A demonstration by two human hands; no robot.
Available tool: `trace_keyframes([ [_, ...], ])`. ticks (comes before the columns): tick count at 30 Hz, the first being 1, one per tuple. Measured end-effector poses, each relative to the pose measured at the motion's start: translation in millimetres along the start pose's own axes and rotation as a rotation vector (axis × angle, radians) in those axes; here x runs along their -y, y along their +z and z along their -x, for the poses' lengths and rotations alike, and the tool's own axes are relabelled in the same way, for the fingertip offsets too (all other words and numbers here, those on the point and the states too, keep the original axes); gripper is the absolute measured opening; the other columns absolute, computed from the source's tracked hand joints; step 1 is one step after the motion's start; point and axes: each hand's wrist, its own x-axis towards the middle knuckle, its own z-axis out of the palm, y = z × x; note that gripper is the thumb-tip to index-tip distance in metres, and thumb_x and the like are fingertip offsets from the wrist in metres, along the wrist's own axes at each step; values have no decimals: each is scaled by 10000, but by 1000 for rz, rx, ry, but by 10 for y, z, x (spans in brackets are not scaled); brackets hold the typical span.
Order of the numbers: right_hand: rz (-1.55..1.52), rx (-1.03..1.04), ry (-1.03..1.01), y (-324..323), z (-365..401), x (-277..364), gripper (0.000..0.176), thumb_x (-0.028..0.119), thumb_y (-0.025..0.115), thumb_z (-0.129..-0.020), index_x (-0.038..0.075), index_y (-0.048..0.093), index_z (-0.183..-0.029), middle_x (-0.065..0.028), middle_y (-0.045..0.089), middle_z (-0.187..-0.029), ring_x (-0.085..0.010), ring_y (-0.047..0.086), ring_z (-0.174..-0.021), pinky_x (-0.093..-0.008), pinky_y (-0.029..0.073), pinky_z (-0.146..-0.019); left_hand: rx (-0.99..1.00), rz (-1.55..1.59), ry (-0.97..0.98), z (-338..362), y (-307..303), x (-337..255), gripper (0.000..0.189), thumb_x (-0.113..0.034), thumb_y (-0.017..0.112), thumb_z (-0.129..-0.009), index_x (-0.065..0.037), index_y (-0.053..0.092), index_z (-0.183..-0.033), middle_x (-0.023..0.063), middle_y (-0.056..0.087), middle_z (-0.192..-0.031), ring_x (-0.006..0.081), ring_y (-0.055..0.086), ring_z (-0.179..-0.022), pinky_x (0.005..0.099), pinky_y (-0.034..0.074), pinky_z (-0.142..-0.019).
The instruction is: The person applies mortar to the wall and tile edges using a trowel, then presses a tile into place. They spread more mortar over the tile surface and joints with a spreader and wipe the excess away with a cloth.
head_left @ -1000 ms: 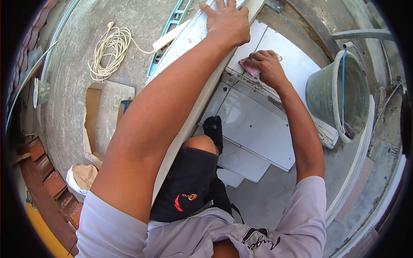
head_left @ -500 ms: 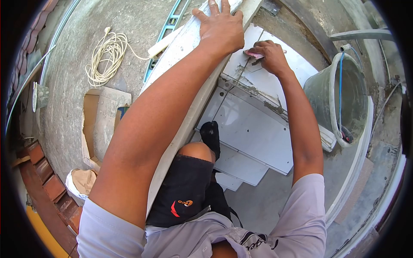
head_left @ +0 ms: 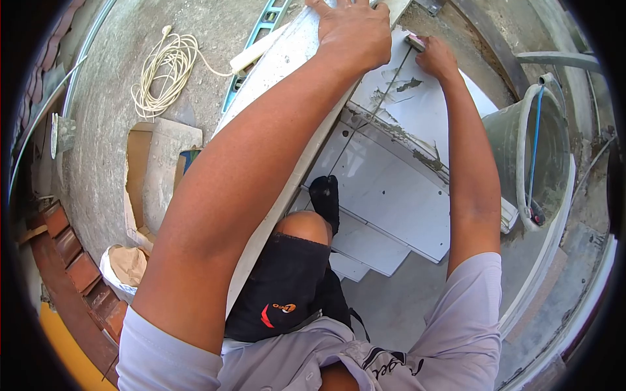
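Note:
My left hand (head_left: 355,36) lies on top of the long white ledge (head_left: 287,62), its fingers spread and partly cut off by the upper frame edge. My right hand (head_left: 437,57) pinches a small flat piece (head_left: 415,43), pale with a dark edge, whose kind I cannot make out. It touches the far part of the upper white tiled step (head_left: 424,107), at the joint between two tiles. Grey mortar smears (head_left: 409,85) mark these tiles, and more mortar runs along the step's front edge. Lower white tiled steps (head_left: 385,182) descend towards my foot.
A mortar-stained bucket (head_left: 495,140) stands right of my right forearm. Left of the ledge are a blue spirit level (head_left: 266,25), a coiled cream cable (head_left: 166,75), a cardboard box (head_left: 138,179), a white bag (head_left: 117,277) and red-brown roof tiles (head_left: 81,270).
My right hand has moved away from me along the tile joint with the flat piece, uncovering mortar smears. My left hand has shifted slightly forward along the ledge. The view has shifted a little.

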Motion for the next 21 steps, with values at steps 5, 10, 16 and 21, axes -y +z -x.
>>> trace_keyframes([
  [5, -39, 140, -173, -57, 878, 761, 528, 58, 653, -731, 245, 741, -1217, -131, 697, -1016, -324, 679, -989, -425, 564, -881, -65, 37, 15, -37, 117, 24, 539, -177, 553, -872, -37, 512, -1391, 235, 386, -1553, 429, 338, -1461, 801, 170, -1096],
  [10, -145, 216, -164, -231, 1170, 787, 571, 15, 618, -704, 164, 723, -1245, -163, 685, -1051, -342, 663, -993, -423, 544, -907, -57, -7, 0, -35, 78, -9, 577, -188, 558, -865, -37, 494, -1418, 237, 386, -1556, 442, 329, -1464, 802, 167, -1096],
  [16, -80, 43, -78, -41, 1078, 763, 490, 41, 639, -743, 177, 743, -1202, -151, 698, -1050, -330, 658, -1010, -420, 548, -888, -26, -3, 1, -37, 39, -5, 597, -188, 542, -860, -33, 483, -1434, 241, 383, -1559, 450, 319, -1467, 798, 164, -1100],
  [21, -184, 234, -185, -56, 1465, 956, 534, 35, 668, -715, 162, 728, -1230, -141, 689, -1066, -329, 642, -1026, -407, 543, -886, -84, 16, 2, -28, 117, 13, 596, -186, 539, -858, -26, 485, -1430, 243, 387, -1556, 452, 311, -1471, 801, 151, -1102],
])
